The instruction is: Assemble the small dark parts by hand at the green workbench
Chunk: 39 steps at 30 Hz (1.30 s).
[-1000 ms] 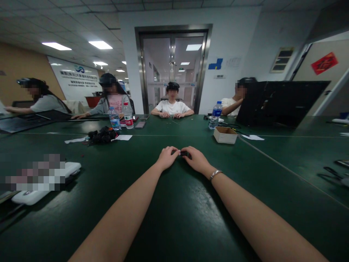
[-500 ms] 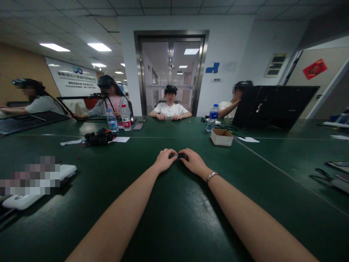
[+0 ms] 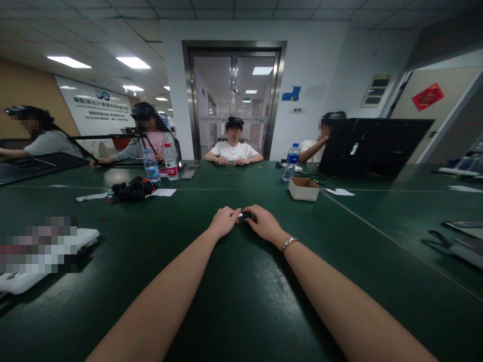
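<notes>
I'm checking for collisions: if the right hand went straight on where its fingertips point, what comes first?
The right hand, holding a small dark object, would probably meet the left hand first; depth is unclear.

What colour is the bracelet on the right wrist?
The bracelet is silver; the head view shows it.

Dim room; ceiling panels (image 3: 133, 63) glow white, glare on dark tabletop (image 3: 271, 286), edges stretched, softly blurred.

An office; lettered wall sign (image 3: 97, 106); glass double doors (image 3: 233, 93); ceiling light panels (image 3: 133, 63); large green table (image 3: 230, 286)
</notes>
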{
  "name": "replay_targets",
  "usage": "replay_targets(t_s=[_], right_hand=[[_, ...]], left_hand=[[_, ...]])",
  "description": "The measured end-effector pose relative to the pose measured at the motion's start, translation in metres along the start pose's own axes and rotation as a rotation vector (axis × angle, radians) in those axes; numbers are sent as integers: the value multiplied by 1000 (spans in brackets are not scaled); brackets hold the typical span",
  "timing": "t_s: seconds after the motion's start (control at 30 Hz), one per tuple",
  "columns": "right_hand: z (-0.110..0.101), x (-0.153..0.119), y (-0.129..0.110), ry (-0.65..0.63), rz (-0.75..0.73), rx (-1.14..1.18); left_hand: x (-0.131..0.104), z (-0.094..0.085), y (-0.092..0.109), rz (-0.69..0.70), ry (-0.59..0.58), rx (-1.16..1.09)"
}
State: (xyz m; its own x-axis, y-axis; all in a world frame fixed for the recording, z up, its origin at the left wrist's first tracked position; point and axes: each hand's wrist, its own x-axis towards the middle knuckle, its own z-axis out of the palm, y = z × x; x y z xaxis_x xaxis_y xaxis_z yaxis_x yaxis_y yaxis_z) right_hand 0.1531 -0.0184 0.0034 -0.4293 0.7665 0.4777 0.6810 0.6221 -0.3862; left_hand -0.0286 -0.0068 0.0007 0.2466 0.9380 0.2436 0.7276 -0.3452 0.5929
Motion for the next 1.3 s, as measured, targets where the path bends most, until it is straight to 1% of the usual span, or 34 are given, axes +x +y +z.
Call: replay_targets(t_s=[0.1, 0.17, 0.3, 0.47, 0.57, 0.7, 0.83, 0.97, 1.1, 1.23, 1.3], right_hand=[[0, 0, 0, 2, 1, 2], [-1, 0, 1, 2, 15, 4], [-1, 0, 2, 10, 21, 7], [-1, 0, -1, 4, 14, -2], [-2, 0, -3, -1, -1, -7], [-2, 0, -1, -6, 5, -13], [-1, 0, 1, 3, 18, -14], [-1, 0, 2, 0, 18, -3], [-1, 0, 0, 3, 14, 2], [0, 0, 0, 4, 2, 6], [0, 0, 1, 6, 11, 1]], left_hand=[[0, 1, 0, -24, 24, -26], [0, 2, -2, -3, 37, -82], [0, 5, -7, 40, 5, -174], [1, 4, -6, 30, 32, -80], [0, 1, -1, -8, 11, -22], [-2, 1, 2, -38, 20, -86], [-1, 4, -2, -47, 20, -175], [0, 3, -4, -21, 22, -107], [-2, -1, 1, -34, 6, -42], [-3, -2, 4, -27, 12, -26], [-3, 0, 3, -26, 30, -57]])
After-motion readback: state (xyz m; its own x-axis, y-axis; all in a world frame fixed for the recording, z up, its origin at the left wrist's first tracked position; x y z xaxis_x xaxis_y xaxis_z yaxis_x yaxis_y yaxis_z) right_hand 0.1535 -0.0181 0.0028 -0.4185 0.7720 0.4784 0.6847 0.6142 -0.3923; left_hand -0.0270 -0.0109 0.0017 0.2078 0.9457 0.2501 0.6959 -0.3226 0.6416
